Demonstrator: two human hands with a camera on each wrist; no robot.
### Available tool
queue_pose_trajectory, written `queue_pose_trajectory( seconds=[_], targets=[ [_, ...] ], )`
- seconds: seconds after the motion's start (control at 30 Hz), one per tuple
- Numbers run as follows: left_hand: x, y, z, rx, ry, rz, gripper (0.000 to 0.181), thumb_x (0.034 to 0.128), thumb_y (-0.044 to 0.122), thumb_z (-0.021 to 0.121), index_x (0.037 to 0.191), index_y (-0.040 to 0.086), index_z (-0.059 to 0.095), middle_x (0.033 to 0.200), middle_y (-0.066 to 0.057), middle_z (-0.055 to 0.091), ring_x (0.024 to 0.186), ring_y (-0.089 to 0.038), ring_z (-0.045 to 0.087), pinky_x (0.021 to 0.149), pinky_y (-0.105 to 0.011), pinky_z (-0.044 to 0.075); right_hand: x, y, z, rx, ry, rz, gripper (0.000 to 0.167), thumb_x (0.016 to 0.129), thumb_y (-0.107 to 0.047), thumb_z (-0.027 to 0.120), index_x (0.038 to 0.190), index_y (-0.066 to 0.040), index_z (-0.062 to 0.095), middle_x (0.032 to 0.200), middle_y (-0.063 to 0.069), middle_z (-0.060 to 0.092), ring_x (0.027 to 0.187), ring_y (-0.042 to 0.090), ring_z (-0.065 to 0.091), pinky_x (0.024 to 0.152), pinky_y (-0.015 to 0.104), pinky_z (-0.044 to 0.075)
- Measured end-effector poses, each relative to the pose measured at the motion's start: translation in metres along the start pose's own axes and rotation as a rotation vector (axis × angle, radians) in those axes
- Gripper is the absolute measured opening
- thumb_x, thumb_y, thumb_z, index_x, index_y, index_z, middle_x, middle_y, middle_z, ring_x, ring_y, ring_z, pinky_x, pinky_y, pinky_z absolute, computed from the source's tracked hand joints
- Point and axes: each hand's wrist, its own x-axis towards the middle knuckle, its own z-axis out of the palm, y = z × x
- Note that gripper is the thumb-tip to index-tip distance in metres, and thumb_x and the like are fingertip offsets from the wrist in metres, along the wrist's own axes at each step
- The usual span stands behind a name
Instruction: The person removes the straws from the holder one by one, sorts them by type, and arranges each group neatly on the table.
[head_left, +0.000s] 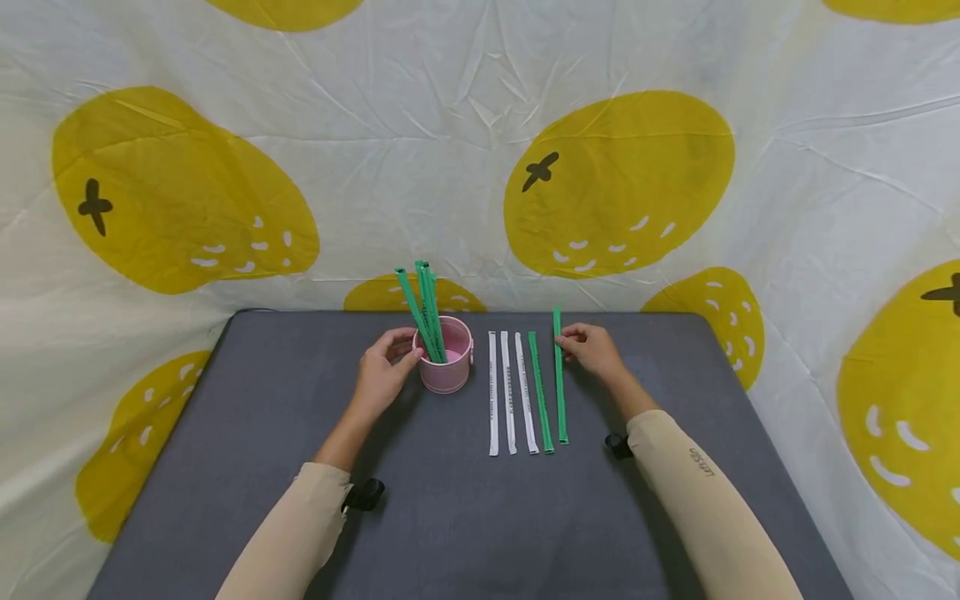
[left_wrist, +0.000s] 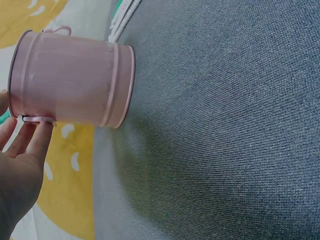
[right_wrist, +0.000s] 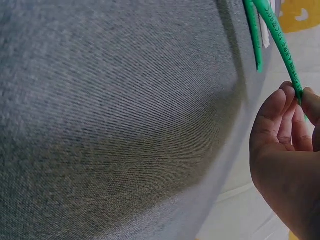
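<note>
A dark grey, fabric-textured desk [head_left: 465, 533] spread across the scene, and right behind it hung a creased white cloth [head_left: 435, 100] printed with big yellow fruit shapes [head_left: 622, 183], small white dashes on their skins. Onto the desk, then: a small pink bucket [head_left: 446, 380] with a rounded rim and little side loops stood upright near the back, and in it a cluster of slim green printed sticks [head_left: 431, 315], leaning left with their tops well above the rim. Just right of the bucket, a neat row: three slim white printed sticks [head_left: 508, 392] lay side by side, then one flat green stick [head_left: 540, 392].

And the hands! The left hand [head_left: 381, 371] had hold of the bucket's left side, fingers at the loop, thumb by the rim. Over on the right, the right hand [head_left: 596, 350] pinched a second green stick [head_left: 560, 383] toward its far end, at the row's right end. Both forearms reached forward in beige sleeves [head_left: 288, 533], a black device [head_left: 364, 495] at each wrist.
</note>
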Motion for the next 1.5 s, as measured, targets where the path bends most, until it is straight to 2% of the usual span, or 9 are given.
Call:
queue_pose_trajectory(
  seconds=[0.2,0.37,0.57,0.8,1.2,1.5],
  targets=[
    [0.002,-0.002,0.001,0.006,0.003,0.005,0.042,0.0958,-0.001,0.070,0.133,-0.014,0.057,0.132,-0.037,0.060,0.120,-0.054,0.062,0.106,-0.058,0.049,0.003,0.005,0.005,-0.002,0.000,0.034,0.033,0.101,-0.018,0.069,0.120,0.008,0.068,0.098,0.019,0.074,0.070,0.013,0.068,0.069,0.029,0.061],
    [0.001,-0.001,0.001,0.010,0.005,-0.010,0.041,0.0953,-0.001,0.071,0.133,-0.012,0.058,0.132,-0.034,0.062,0.120,-0.050,0.064,0.106,-0.056,0.051,0.003,0.012,0.010,0.011,-0.014,0.048,0.031,0.100,-0.015,0.070,0.117,0.011,0.069,0.094,0.018,0.075,0.066,0.008,0.064,0.066,0.026,0.061],
    [0.000,-0.002,0.001,0.006,0.002,-0.019,0.041,0.0953,-0.001,0.071,0.133,-0.012,0.058,0.132,-0.034,0.062,0.121,-0.050,0.064,0.106,-0.060,0.049,0.001,0.018,0.013,-0.053,-0.010,0.031,0.028,0.098,-0.015,0.072,0.111,0.010,0.072,0.088,0.017,0.076,0.065,0.009,0.065,0.065,0.027,0.059],
    [0.000,-0.002,0.001,-0.001,-0.008,-0.035,0.042,0.0959,0.000,0.070,0.134,-0.012,0.057,0.134,-0.034,0.061,0.123,-0.050,0.062,0.107,-0.060,0.048,0.000,0.015,0.016,-0.097,0.023,0.092,0.026,0.095,-0.020,0.076,0.106,0.004,0.075,0.079,0.008,0.075,0.064,0.007,0.064,0.062,0.022,0.057],
    [-0.001,-0.001,0.003,0.009,-0.004,-0.020,0.042,0.0960,-0.001,0.069,0.134,-0.014,0.056,0.132,-0.034,0.062,0.122,-0.050,0.063,0.107,-0.059,0.049,-0.002,0.008,0.016,-0.221,0.035,0.125,0.024,0.093,-0.025,0.079,0.098,-0.001,0.077,0.074,0.004,0.074,0.062,0.009,0.065,0.060,0.023,0.053],
    [0.000,0.001,0.000,0.005,-0.004,-0.022,0.042,0.0959,0.001,0.071,0.133,-0.013,0.057,0.132,-0.033,0.062,0.122,-0.050,0.063,0.107,-0.058,0.049,0.001,0.006,0.018,-0.236,0.048,0.127,0.020,0.094,-0.023,0.077,0.095,-0.003,0.078,0.073,0.003,0.074,0.062,0.011,0.065,0.058,0.025,0.051]
  ],
)
